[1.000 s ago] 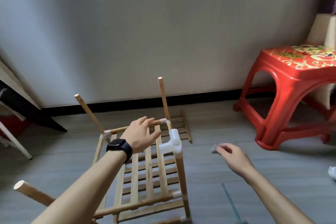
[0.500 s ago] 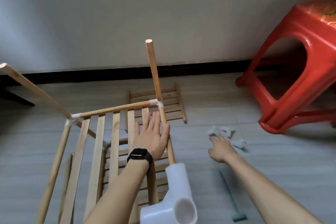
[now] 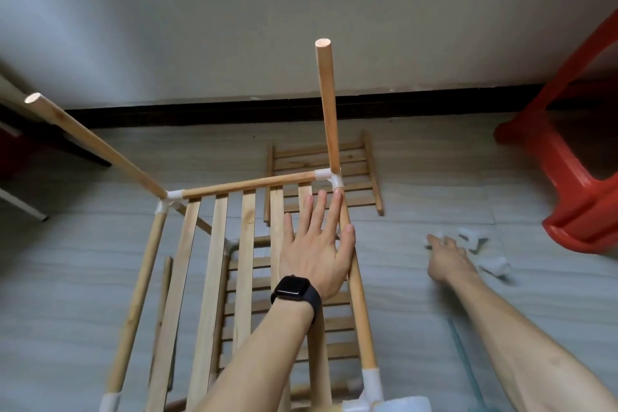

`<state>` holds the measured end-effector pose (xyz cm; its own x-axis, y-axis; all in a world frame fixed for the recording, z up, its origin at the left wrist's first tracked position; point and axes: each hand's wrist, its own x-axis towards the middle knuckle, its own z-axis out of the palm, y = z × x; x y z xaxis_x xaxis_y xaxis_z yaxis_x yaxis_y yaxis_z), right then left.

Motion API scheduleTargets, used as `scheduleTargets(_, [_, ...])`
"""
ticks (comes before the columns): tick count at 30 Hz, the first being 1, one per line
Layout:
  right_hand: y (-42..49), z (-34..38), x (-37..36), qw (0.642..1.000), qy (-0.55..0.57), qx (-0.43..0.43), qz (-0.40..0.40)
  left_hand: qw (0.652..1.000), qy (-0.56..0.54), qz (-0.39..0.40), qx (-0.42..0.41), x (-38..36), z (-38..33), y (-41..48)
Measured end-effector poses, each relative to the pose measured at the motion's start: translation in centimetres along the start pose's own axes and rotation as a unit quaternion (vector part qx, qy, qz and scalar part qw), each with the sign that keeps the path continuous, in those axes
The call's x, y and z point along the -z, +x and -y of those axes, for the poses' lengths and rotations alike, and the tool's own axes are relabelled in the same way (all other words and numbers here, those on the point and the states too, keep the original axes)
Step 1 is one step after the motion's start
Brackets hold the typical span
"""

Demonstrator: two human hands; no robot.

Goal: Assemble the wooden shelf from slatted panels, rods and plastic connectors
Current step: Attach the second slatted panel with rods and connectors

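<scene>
Two hands working | left hand (image 3: pixel 314 244) flat, fingers (image 3: pixel 320 207) straight, pressing slatted panel (image 3: pixel 214 244) | right hand (image 3: pixel 446 259) at loose connectors (image 3: pixel 491 266), grasp unclear | advice: keep it pinned while picking one.

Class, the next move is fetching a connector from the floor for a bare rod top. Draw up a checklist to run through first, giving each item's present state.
1. Left hand steadies the frame, flat on the top slatted panel: ok.
2. Right hand reaches the loose connectors on the floor: ok.
3. Right hand grips one: cannot tell, blurred.
4. Far right rod has a bare top: ok.
5. Its corner connector is seated on the rods: ok.
6. Far left rod stands upright: cannot tell, the wide lens splays it.
</scene>
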<state>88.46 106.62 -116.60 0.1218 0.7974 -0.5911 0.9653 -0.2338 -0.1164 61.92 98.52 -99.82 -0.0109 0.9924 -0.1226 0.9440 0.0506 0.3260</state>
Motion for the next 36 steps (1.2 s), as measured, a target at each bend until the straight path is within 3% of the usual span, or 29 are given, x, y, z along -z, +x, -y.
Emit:
scheduleTargets(3, [-1.6, 0.0, -2.2, 0.998, -0.008, 0.038, -0.042, 1.0, 0.003, 0.003, 0.004, -0.1, 0.0, 0.2])
scheduleTargets(6, [-3.7, -0.4, -4.6, 0.998, 0.015, 0.058, -0.019, 1.0, 0.0, 0.011, 0.004, 0.0, 0.1, 0.1])
scheduleTargets(9, [-6.5, 0.1, -5.1, 0.987, 0.151, 0.053, -0.004, 1.0, 0.001, 0.023, 0.003, 0.2, -0.1, -0.1])
scheduleTargets(13, [-12.5, 2.7, 0.6, 0.898, 0.431, 0.079, -0.025, 0.998, -0.004, 0.057, 0.002, 1.9, -0.1, 0.2])
scheduleTargets(16, [-18.2, 3.9, 7.2, 0.828, 0.538, 0.145, -0.06, 0.99, 0.044, 0.133, 0.007, 5.5, -0.3, 0.3])
scheduleTargets(18, [-22.6, 4.5, 11.5, 0.79, 0.576, 0.19, -0.091, 0.989, 0.061, 0.138, -0.001, 8.5, -0.6, -0.6])
scheduleTargets(22, [-32.3, 5.8, 16.9, 0.724, 0.625, 0.261, -0.13, 0.996, 0.052, 0.074, -0.007, 14.9, 0.2, -4.2])
scheduleTargets(27, [-41.4, 8.3, 16.9, 0.653, 0.679, 0.312, -0.123, 0.993, 0.116, 0.02, 0.001, 21.7, 3.6, -11.4])
scheduleTargets(30, [-42.4, 9.6, 15.1, 0.639, 0.711, 0.27, -0.12, 0.98, 0.187, -0.056, 0.022, 23.5, 6.3, -16.7])
scheduleTargets(34, [-41.9, 10.7, 12.9, 0.575, 0.807, 0.136, -0.026, 0.956, 0.207, -0.177, 0.104, 23.0, 10.0, -22.9])
scheduleTargets(36, [-42.2, 11.2, 12.0, 0.592, 0.799, 0.107, 0.014, 0.947, 0.204, -0.23, 0.091, 22.3, 10.8, -24.2])
